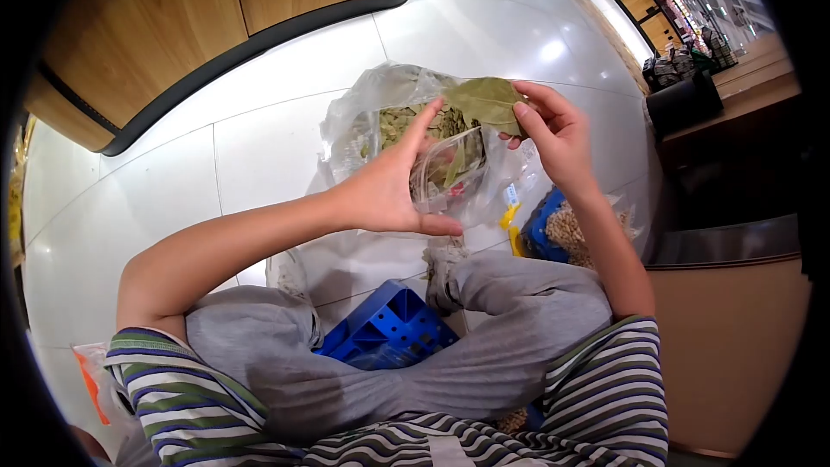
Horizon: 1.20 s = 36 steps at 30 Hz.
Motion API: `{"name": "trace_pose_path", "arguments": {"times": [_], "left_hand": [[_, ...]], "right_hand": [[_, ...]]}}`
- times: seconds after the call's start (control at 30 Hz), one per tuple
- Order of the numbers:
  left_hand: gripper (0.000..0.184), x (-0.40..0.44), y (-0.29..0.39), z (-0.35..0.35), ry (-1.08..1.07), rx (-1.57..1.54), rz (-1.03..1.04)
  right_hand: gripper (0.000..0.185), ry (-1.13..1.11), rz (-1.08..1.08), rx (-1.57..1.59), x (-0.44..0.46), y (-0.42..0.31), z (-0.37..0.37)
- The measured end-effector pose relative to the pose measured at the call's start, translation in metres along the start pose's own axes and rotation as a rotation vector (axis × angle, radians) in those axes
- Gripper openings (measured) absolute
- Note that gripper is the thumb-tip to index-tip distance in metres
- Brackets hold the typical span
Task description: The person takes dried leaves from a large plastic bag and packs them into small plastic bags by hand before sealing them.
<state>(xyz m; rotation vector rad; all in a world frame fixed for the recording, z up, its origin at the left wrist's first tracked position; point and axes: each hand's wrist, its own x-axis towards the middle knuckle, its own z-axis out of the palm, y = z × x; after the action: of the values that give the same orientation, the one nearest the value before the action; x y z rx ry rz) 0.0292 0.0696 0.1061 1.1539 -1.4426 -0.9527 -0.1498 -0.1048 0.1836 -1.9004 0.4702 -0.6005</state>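
My right hand [558,134] pinches dried bay leaves [484,104] between thumb and fingers, held over a large clear plastic bag [346,112]. Loose bay leaves [393,125] fill that bag on the floor. To the left of it, my left hand [399,180] has thumb and fingers spread wide around a smaller clear plastic bag [445,199], which it appears to hold by the rim. Some leaves and a red mark show through this smaller bag. Part of my left fingers is hidden by the plastic.
Beneath my legs is a blue plastic crate stool [389,324]. A blue basket [540,225] with a bag of pale nut-like pieces [566,229] stands at the right, beside a yellow strip [510,225]. A wooden cabinet [156,26] borders the tiled floor [173,199] at upper left.
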Motion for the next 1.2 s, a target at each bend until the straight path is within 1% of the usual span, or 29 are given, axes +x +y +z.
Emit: {"name": "trace_pose_path", "arguments": {"times": [0.13,0.23,0.33,0.4,0.43,0.5,0.53,0.6,0.63,0.73,0.77,0.87,1.03,1.13,1.2], "left_hand": [[0.138,0.005,-0.008,0.002,-0.001,-0.069,-0.016],[0.138,0.007,-0.008,0.003,0.016,-0.020,-0.021],[0.131,0.007,-0.006,0.006,0.051,-0.033,-0.020],[0.123,0.008,-0.008,0.003,0.053,0.069,0.016],[0.119,0.008,-0.008,0.001,0.056,0.120,0.034],[0.112,0.006,-0.007,-0.004,0.012,0.153,-0.023],[0.109,0.006,-0.005,-0.006,-0.012,0.170,-0.051],[0.107,0.005,-0.001,-0.010,-0.083,0.091,-0.119],[0.106,0.004,0.000,-0.011,-0.120,0.051,-0.153],[0.103,0.003,0.002,-0.010,-0.145,0.013,-0.149],[0.103,0.003,0.001,-0.009,-0.148,0.009,-0.131],[0.101,0.004,0.000,-0.008,-0.161,0.016,-0.089],[0.101,0.007,0.002,-0.007,-0.200,0.041,-0.071],[0.103,0.006,-0.003,-0.007,-0.184,0.140,0.019],[0.104,0.005,-0.006,-0.006,-0.177,0.197,0.019]], "right_hand": [[0.028,-0.012,-0.010,-0.038,-0.003,0.000,0.002],[0.029,-0.027,-0.015,-0.050,-0.006,0.001,0.004],[0.027,-0.008,-0.033,-0.062,-0.005,0.001,0.002],[0.024,0.029,-0.062,-0.056,-0.005,-0.004,-0.004],[0.023,0.040,-0.105,-0.085,-0.006,-0.008,-0.006],[0.022,0.059,-0.189,-0.142,-0.010,-0.021,-0.010],[0.022,0.006,-0.289,-0.269,-0.011,-0.028,-0.013],[0.023,-0.098,-0.489,-0.522,-0.011,-0.041,-0.018],[0.028,-0.109,-0.560,-0.584,-0.012,-0.048,-0.015],[0.032,-0.258,-0.588,-0.713,-0.018,-0.059,-0.007],[0.032,-0.294,-0.651,-0.713,-0.017,-0.057,-0.004],[0.031,-0.339,-0.679,-0.758,-0.020,-0.050,0.003],[0.028,-0.366,-0.667,-0.758,-0.020,-0.045,0.008],[0.027,-0.380,-0.651,-0.787,-0.018,-0.052,0.002],[0.027,-0.398,-0.642,-0.808,-0.018,-0.054,0.001]]}}
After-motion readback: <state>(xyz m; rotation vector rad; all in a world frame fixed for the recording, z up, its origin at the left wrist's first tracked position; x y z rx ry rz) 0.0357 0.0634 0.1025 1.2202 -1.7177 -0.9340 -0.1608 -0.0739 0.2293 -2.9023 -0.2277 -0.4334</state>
